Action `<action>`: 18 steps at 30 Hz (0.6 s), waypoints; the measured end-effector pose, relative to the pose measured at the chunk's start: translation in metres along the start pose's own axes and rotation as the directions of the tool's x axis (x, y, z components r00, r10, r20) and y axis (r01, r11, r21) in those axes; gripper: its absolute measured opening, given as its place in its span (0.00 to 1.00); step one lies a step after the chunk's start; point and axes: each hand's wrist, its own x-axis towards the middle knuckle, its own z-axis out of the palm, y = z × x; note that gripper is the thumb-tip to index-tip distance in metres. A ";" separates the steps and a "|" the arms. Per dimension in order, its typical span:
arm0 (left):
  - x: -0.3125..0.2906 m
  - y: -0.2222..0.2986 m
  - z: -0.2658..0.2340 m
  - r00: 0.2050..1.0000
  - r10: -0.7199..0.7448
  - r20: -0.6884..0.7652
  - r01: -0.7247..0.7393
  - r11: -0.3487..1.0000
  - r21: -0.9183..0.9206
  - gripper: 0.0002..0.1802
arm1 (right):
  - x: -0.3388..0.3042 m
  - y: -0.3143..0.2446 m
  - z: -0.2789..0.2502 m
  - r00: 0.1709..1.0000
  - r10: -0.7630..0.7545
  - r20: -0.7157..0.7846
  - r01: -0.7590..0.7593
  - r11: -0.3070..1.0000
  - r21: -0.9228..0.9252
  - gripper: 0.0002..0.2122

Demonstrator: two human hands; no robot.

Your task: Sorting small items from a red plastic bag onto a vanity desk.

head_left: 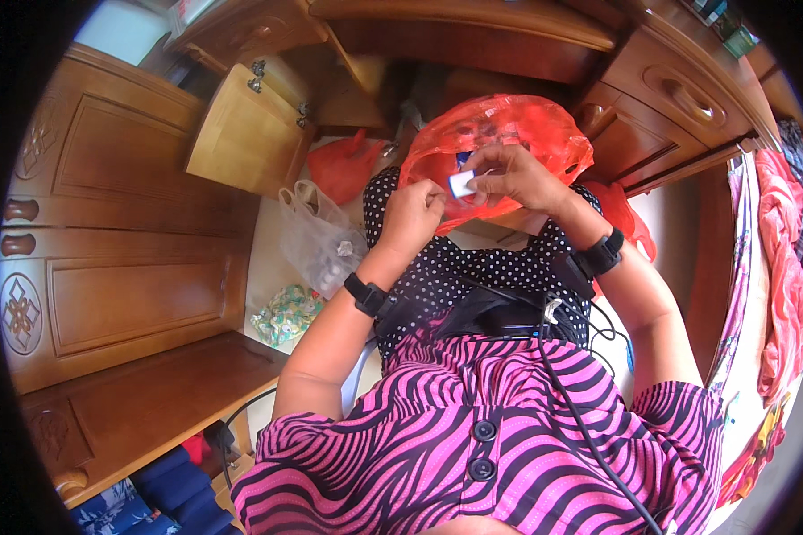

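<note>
A large translucent red plastic bag stands open between my knees, with something blue inside. My left hand is closed at its near left rim, the fingertips pinched on the plastic. Over the bag's mouth, my right hand pinches a small white box-like piece with a blue edge between thumb and fingers. What exactly this piece is cannot be made out. The two hands are close together but apart.
A white plastic bag and another red bag lie left of my legs, near a green patterned cloth. An open cabinet door juts out at the left. Wooden drawers and hanging clothes flank the right.
</note>
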 end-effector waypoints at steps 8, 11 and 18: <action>0.006 0.028 0.008 0.982 -0.128 0.139 0.152 0.972 -0.178 0.10 | -0.006 0.021 0.002 1.000 0.022 -0.011 -0.021 0.995 0.099 0.10; 0.002 0.019 0.011 0.996 0.037 0.085 -0.036 0.999 -0.002 0.11 | -0.009 0.017 0.008 0.998 -0.009 -0.057 0.007 0.999 -0.042 0.12; 0.001 0.030 0.020 0.980 0.194 0.047 -0.200 0.962 0.187 0.12 | -0.020 0.020 0.030 0.888 -0.434 -0.150 0.243 0.722 -0.648 0.16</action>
